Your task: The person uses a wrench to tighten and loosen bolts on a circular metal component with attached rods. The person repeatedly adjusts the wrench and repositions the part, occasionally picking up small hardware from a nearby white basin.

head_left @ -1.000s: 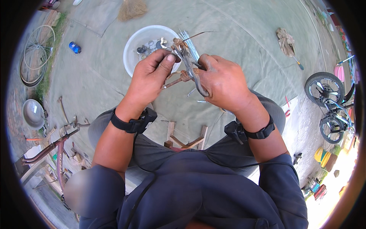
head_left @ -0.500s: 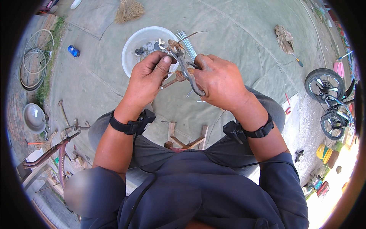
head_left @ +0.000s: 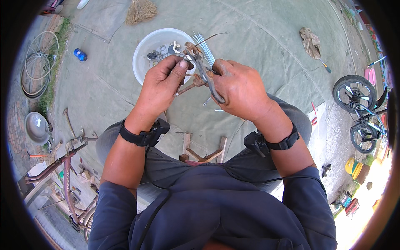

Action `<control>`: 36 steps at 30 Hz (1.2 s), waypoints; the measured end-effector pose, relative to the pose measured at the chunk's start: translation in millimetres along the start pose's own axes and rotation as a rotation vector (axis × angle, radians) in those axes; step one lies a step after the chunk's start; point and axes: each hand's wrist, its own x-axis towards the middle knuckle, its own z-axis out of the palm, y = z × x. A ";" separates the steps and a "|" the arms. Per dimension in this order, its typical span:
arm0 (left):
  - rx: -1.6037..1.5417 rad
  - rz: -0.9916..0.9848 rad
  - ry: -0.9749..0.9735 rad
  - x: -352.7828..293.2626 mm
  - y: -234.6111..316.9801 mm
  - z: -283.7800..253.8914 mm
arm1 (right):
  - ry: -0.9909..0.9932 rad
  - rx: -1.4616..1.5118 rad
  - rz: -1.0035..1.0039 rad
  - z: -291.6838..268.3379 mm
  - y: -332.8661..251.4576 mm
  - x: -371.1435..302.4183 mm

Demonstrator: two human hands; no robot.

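Both my hands are raised in front of me around a rusty metal part (head_left: 200, 68) with a curved dark arm, corroded nuts and a short rod pointing down to the left. It looks like an old bicycle fitting, though its exact kind is unclear. My left hand (head_left: 164, 77) is closed, thumb and fingers pinching at the part's left side; its fingertips are partly hidden. On the other side my right hand (head_left: 241, 87) wraps round the part, its fingertips mostly out of sight. A thin bent wire (head_left: 211, 38) sticks out beyond the part's top.
Beyond my hands, a white basin (head_left: 139, 62) holds small metal pieces, with a bundle of spokes (head_left: 204, 46) beside it. A wooden stand (head_left: 204, 159) is between my legs. Bicycle frame (head_left: 66, 177) lies left; a bicycle (head_left: 356, 98) is right, and pliers (head_left: 314, 120) rest nearer.
The metal part has shifted very slightly in my hands, and both grips stay the same. A rounded, blurred dark shape over my left sleeve has left the view, uncovering more bicycle parts.
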 end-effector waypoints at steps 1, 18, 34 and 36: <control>-0.002 0.002 -0.006 0.1 -0.2 -0.3 | -0.004 0.007 0.004 0.6 0.4 0.0; -0.002 -0.004 -0.006 0.4 0.4 0.7 | -0.046 0.165 0.030 2.3 3.0 -2.6; 0.015 -0.046 -0.032 0.3 5.2 0.6 | -0.027 1.034 0.253 2.1 1.5 -2.7; 0.013 -0.053 -0.032 0.7 4.1 0.6 | -0.095 1.225 0.398 -2.9 4.1 -3.2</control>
